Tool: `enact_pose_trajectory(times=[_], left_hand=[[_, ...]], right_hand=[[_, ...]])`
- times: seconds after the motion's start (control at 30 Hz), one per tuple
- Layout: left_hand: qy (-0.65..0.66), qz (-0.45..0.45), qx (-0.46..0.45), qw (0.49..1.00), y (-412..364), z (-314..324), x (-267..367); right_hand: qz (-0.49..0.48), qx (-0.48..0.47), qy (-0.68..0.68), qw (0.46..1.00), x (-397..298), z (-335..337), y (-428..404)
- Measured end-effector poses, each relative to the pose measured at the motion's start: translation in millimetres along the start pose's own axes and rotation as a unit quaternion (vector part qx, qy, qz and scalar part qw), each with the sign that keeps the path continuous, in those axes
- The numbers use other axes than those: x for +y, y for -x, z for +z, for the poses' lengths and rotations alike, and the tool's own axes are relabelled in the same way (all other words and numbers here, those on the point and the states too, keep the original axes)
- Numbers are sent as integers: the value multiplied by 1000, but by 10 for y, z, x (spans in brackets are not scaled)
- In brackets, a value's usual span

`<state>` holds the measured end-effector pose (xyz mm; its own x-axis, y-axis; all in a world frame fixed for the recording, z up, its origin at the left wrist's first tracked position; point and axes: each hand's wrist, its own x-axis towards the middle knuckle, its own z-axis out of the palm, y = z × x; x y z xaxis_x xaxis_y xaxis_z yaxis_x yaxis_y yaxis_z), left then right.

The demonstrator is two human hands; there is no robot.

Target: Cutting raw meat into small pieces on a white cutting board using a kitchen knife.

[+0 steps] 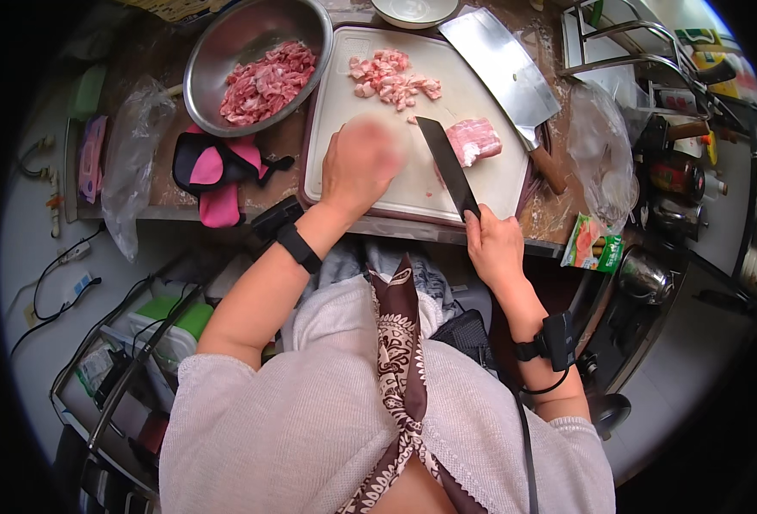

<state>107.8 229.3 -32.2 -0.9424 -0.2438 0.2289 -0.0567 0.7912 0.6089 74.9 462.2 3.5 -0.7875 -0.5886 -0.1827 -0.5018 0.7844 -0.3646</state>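
My right hand (pixel 497 244) grips a knife (pixel 444 160) with a dark rectangular blade, angled across the cutting board (pixel 365 205). Just right of the blade lies a chunk of raw meat (pixel 478 140) with some white fat. My left hand (pixel 356 164) is over the board's left part; its fingers are blurred, so I cannot tell what they hold. Beyond it sits a loose pile of small fatty meat pieces (pixel 394 77). A steel bowl (pixel 197 83) of sliced raw meat (pixel 269 83) stands at the board's upper left.
A large cleaver (pixel 507 70) lies over the board's right edge. A white bowl (pixel 416 11) stands behind. Pink-and-black fabric (pixel 215 170) and a plastic bag (pixel 137 148) lie to the left. On the right are another plastic bag (pixel 600 148), a green packet (pixel 593 244) and a metal rack (pixel 635 61).
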Motion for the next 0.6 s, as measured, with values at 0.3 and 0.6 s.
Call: enact_pose_trajectory(times=[0.3, 0.6], left_hand=[[67, 35, -6, 997, -111, 91, 229], [46, -11, -57, 997, -334, 597, 604]], right_hand=[[132, 67, -151, 977, 161, -227, 116], [182, 82, -216, 956, 424, -162, 229]])
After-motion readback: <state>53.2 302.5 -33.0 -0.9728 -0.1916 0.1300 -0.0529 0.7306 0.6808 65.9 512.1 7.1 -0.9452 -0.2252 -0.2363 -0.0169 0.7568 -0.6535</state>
